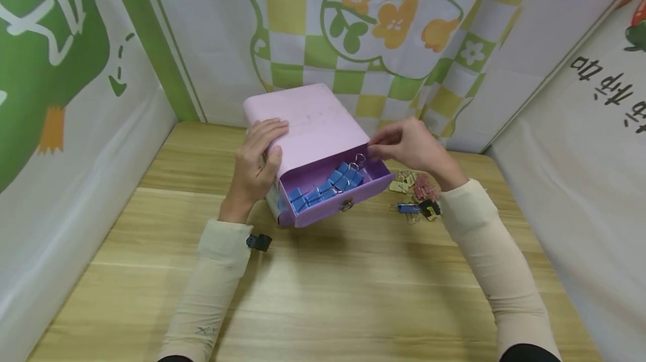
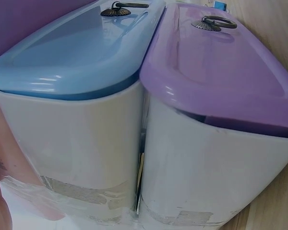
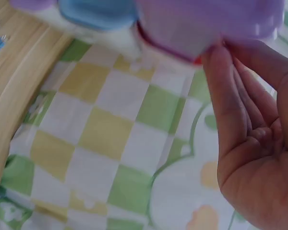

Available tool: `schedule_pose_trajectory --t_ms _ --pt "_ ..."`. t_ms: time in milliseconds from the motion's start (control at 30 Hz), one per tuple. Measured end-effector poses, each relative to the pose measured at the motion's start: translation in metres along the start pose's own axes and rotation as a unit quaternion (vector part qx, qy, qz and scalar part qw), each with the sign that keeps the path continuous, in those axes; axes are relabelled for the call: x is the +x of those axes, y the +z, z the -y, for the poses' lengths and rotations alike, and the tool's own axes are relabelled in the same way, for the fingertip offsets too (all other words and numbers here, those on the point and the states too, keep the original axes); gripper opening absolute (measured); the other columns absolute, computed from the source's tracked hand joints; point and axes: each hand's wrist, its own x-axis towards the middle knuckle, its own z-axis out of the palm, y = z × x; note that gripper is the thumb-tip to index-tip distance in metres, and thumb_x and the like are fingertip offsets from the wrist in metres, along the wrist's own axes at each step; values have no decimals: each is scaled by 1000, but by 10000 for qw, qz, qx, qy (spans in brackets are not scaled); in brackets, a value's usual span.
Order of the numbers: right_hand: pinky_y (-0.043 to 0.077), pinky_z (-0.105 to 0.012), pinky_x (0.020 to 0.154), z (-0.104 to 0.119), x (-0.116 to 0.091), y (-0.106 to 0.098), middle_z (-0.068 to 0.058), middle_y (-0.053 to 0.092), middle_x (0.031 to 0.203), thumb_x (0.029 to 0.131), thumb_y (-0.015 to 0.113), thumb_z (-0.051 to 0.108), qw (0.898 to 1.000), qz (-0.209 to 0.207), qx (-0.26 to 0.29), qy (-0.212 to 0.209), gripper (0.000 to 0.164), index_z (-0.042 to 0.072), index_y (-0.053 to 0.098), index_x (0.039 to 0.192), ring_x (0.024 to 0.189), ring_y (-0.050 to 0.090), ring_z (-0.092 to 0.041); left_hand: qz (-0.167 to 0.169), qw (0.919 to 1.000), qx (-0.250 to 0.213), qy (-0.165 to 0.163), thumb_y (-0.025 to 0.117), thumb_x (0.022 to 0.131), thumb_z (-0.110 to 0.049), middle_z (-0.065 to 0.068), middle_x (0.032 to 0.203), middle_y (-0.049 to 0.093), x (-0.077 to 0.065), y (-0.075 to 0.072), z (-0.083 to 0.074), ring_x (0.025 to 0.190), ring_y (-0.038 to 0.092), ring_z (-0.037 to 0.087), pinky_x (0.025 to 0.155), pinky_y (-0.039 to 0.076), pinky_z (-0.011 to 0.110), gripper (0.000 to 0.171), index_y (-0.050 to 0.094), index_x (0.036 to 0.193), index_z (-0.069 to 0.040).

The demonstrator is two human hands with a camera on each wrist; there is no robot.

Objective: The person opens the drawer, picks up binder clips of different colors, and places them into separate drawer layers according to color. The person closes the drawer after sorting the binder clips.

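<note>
A small drawer cabinet (image 1: 308,121) with a pink top is tilted on the table. Its upper purple drawer (image 1: 323,213) is pulled out, showing several blue binder clips (image 1: 328,185) inside. My left hand (image 1: 254,160) rests over the cabinet's left top edge, fingers on the top and thumb at the side. With thumb and fingertips, my right hand (image 1: 411,146) pinches the right edge of the open drawer; in the right wrist view this hand (image 3: 259,120) is at that edge. Lower blue drawer (image 2: 81,57) and lower purple drawer (image 2: 221,72) look closed in the left wrist view.
Several loose binder clips lie right of the cabinet, among them yellow clips (image 1: 402,182), pink clips (image 1: 425,187), a blue clip (image 1: 407,208) and a black clip (image 1: 430,209). Behind the wooden table (image 1: 323,295) hangs a checked curtain (image 1: 353,26).
</note>
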Motion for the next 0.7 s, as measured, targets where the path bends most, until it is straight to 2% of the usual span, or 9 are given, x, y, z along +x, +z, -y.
schedule_pose_trajectory --t_ms 200,300,400,533,700 --pt "67 -28 79 -24 -11 -23 -14 83 99 99 74 18 9972 -438 517 302 22 0 79 111 82 81 -16 -15 10000 -4 31 46 97 -28 16 134 73 2 1 -1 137 61 32 132 32 50 48 73 128 -2" --pt "67 -27 80 -35 -20 -29 -13 83 100 100 71 18 9946 -502 620 666 24 -1 78 113 83 80 -14 -34 10000 -26 36 47 97 -28 16 134 73 2 2 -1 136 61 33 132 32 51 48 73 127 -2" --pt "66 -26 81 -46 -29 -29 -13 82 103 101 70 21 9917 -370 602 1078 27 -1 77 117 84 80 -13 -36 10000 -47 19 47 97 -28 16 134 73 2 3 -1 136 61 33 132 31 50 48 73 127 -2" --pt "67 -29 83 -63 -42 -24 -16 82 108 102 69 24 9889 -86 450 1412 31 -1 76 120 84 80 -14 -48 10000 -60 -9 47 97 -28 16 134 73 1 3 0 137 61 33 132 31 49 48 73 127 -2" --pt "66 -32 75 -83 -60 -13 -11 83 97 101 69 29 9844 74 133 1755 29 5 79 113 76 78 -17 -93 9999 -71 -1 47 96 -28 16 133 74 1 3 2 136 62 33 132 31 50 48 74 126 -3"
